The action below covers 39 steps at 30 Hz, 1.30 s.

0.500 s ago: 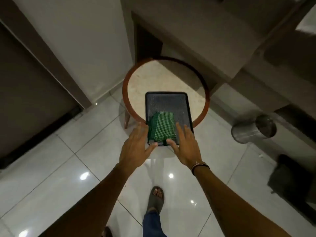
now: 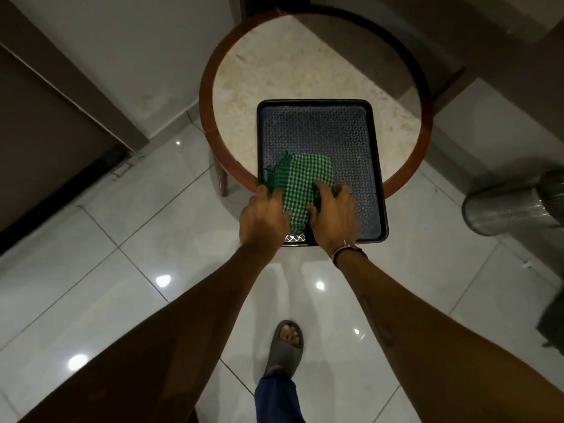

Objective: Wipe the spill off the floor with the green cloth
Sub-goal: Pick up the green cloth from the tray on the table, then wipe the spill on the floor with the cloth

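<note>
Head view: step in hand is the pickup, judged from both hands gripping the green cloth, which lies folded in the near end of a black tray on the round bench. Left hand pinches the cloth's left edge; right hand clasps its right edge. Next move likely calls for lifting it clear and lowering to the floor; no spill is discernible there. Count: one cloth, one tray, one bench, two hands.
</note>
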Each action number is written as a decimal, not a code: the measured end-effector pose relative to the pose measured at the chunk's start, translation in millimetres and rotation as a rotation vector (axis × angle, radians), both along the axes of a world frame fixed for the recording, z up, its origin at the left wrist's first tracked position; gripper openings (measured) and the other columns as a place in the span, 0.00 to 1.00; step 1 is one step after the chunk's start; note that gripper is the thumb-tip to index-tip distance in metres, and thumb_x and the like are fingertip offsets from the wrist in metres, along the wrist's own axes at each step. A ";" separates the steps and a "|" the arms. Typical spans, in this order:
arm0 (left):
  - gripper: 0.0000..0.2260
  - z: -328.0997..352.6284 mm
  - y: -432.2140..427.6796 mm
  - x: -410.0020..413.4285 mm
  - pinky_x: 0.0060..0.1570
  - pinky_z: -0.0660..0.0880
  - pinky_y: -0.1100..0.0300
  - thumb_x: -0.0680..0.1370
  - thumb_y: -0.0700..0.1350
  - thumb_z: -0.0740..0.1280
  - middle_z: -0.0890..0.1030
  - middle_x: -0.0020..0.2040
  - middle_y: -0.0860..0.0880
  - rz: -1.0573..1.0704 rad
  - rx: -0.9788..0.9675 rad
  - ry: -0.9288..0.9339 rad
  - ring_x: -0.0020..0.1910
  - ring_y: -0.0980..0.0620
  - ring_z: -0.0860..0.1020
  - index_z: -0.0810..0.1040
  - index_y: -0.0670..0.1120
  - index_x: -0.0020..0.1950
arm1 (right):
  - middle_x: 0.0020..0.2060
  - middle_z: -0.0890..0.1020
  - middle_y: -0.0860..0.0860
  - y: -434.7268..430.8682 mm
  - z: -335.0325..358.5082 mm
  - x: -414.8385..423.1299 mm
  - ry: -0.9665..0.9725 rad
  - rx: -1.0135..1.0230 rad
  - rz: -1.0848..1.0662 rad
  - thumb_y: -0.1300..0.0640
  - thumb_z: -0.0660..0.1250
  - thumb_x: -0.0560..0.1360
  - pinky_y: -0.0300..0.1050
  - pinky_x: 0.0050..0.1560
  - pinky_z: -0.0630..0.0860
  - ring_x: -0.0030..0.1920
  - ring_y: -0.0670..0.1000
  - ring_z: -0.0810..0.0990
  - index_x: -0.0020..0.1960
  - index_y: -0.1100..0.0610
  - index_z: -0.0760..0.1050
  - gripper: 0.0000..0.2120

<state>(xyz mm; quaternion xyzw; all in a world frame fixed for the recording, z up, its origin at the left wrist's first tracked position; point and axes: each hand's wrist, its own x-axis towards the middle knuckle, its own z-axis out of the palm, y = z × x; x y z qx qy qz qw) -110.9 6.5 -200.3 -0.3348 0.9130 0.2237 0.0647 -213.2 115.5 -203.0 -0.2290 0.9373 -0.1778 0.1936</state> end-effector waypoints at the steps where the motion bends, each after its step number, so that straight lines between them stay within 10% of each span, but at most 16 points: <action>1: 0.24 1.6 -0.8 -4.7 0.66 0.81 0.45 0.85 0.48 0.69 0.78 0.74 0.37 0.028 0.020 -0.011 0.68 0.38 0.81 0.73 0.43 0.79 | 0.72 0.72 0.62 -2.3 1.7 -2.0 -0.033 -0.066 -0.041 0.62 0.68 0.83 0.60 0.70 0.77 0.68 0.64 0.76 0.80 0.52 0.71 0.26; 10: 0.12 54.3 -19.6 26.3 0.51 0.84 0.52 0.76 0.29 0.71 0.83 0.43 0.49 0.574 0.745 0.374 0.47 0.47 0.84 0.82 0.45 0.53 | 0.67 0.82 0.52 10.3 83.7 28.8 -0.470 -0.672 -0.376 0.76 0.66 0.81 0.52 0.71 0.82 0.63 0.45 0.82 0.75 0.57 0.77 0.26; 15: 0.14 97.5 -5.5 124.8 0.49 0.83 0.53 0.74 0.27 0.69 0.86 0.48 0.44 0.802 1.083 0.477 0.51 0.43 0.83 0.82 0.46 0.47 | 0.68 0.83 0.50 39.1 125.9 122.4 -0.590 -0.739 -0.327 0.75 0.65 0.82 0.41 0.58 0.87 0.67 0.52 0.83 0.74 0.48 0.76 0.29; 19: 0.15 114.8 6.4 215.8 0.50 0.85 0.50 0.76 0.30 0.73 0.88 0.51 0.42 0.918 1.247 0.475 0.50 0.40 0.86 0.82 0.45 0.58 | 0.68 0.82 0.53 52.1 132.3 224.4 -0.553 -0.642 -0.282 0.76 0.62 0.82 0.54 0.63 0.87 0.67 0.58 0.83 0.76 0.54 0.75 0.28; 22: 0.19 109.7 11.8 289.5 0.44 0.87 0.54 0.77 0.34 0.78 0.90 0.52 0.43 0.927 1.274 0.398 0.52 0.41 0.88 0.82 0.43 0.66 | 0.70 0.81 0.57 60.5 123.2 298.5 -0.559 -0.583 -0.292 0.79 0.60 0.80 0.50 0.59 0.87 0.64 0.58 0.83 0.76 0.57 0.75 0.30; 26: 0.12 71.9 22.3 375.3 0.48 0.87 0.53 0.75 0.27 0.74 0.91 0.49 0.44 0.879 1.301 0.247 0.58 0.39 0.87 0.88 0.41 0.54 | 0.56 0.82 0.56 81.2 85.4 376.5 -0.611 -0.506 -0.340 0.79 0.62 0.78 0.36 0.47 0.84 0.49 0.48 0.82 0.76 0.57 0.76 0.30; 32: 0.21 -16.5 60.6 463.3 0.72 0.79 0.31 0.75 0.23 0.71 0.84 0.68 0.28 0.830 1.260 0.085 0.68 0.26 0.83 0.81 0.28 0.68 | 0.53 0.84 0.55 112.7 4.6 448.5 -0.903 -0.341 -0.499 0.64 0.75 0.80 0.41 0.40 0.86 0.51 0.54 0.86 0.63 0.52 0.82 0.14; 36: 0.19 -96.6 91.6 508.7 0.69 0.82 0.33 0.73 0.22 0.71 0.86 0.64 0.27 0.911 1.212 0.029 0.66 0.25 0.84 0.82 0.28 0.65 | 0.55 0.84 0.68 132.4 -74.8 475.9 -0.980 -0.197 -0.497 0.64 0.73 0.82 0.47 0.43 0.85 0.53 0.62 0.86 0.72 0.51 0.75 0.22; 39: 0.12 -160.0 109.1 531.1 0.60 0.86 0.42 0.75 0.26 0.74 0.90 0.55 0.35 0.941 1.126 -0.030 0.61 0.30 0.87 0.84 0.35 0.56 | 0.49 0.82 0.58 145.0 -134.9 492.5 -0.889 -0.128 -0.373 0.68 0.72 0.81 0.54 0.53 0.86 0.52 0.60 0.85 0.74 0.48 0.73 0.27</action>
